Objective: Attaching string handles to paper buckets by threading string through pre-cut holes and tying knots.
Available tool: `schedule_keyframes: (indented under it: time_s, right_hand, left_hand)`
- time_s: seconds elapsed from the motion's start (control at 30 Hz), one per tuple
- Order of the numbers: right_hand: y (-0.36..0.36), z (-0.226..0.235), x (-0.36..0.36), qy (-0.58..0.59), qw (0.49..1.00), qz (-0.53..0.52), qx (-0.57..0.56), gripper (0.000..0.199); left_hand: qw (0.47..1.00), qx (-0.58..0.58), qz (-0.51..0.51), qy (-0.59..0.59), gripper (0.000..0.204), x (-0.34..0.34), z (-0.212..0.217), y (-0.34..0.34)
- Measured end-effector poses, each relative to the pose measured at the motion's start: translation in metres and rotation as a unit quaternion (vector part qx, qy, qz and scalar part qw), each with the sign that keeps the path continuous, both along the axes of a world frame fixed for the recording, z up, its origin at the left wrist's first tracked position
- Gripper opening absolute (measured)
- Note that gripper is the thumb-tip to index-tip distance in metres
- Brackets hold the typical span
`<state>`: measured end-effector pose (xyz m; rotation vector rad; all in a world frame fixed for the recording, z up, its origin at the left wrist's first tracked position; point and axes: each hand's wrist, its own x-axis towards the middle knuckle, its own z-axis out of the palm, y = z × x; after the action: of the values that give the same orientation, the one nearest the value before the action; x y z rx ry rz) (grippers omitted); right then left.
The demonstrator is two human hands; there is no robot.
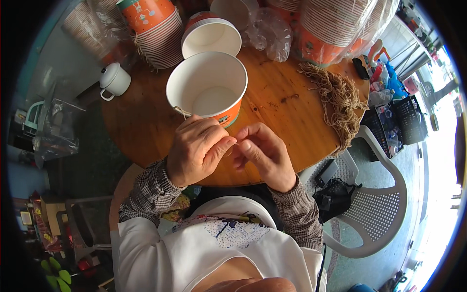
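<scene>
A large paper bucket (pixel 194 75), white inside and orange and green outside, stands on the wooden table just beyond my hands. A thin tan cord (pixel 182 112) passes by its near left rim. My left hand (pixel 199 146) is closed in front of the bucket, its thumb and forefinger pinching the cord. Facing it, my right hand (pixel 265 155) pinches too, its thumb and fingertips meeting the left thumb's tip. A small bit of cord shows between the two hands; most of it there is hidden by my fingers.
Another white-lined bucket (pixel 214 40) lies tipped behind the first. Stacked orange tubs (pixel 158 41) and plastic-wrapped stacks (pixel 335 29) line the back. A bundle of tan cords (pixel 340 102) hangs over the table's right edge. A white lidded mug (pixel 116 79) sits left; a grey chair (pixel 379 209), right.
</scene>
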<state>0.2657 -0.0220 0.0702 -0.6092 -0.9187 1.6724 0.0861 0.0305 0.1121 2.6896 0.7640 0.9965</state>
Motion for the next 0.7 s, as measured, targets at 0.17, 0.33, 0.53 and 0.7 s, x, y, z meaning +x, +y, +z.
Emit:
schedule_keyframes:
  time_s: [0.17,0.33,0.53,0.7]
  right_hand:
    - [-0.003,-0.008,-0.006,-0.182,0.97,-0.128,0.099,0.016]
    - [-0.004,-0.007,-0.005,-0.223,0.947,-0.194,0.127,0.012]
    - [-0.008,-0.002,0.006,-0.296,0.923,-0.196,0.15,0.009]
    - [0.01,0.031,0.036,-0.188,0.91,-0.333,0.16,0.003]
  left_hand:
    - [0.998,-0.011,0.019,-0.063,0.014,0.001,-0.01,-0.004]
    - [0.995,-0.037,0.007,-0.09,0.014,0.001,-0.011,-0.008]
    - [0.993,-0.051,-0.012,-0.102,0.015,0.005,-0.019,-0.012]
    - [0.99,-0.036,-0.047,-0.129,0.02,0.014,-0.028,-0.025]
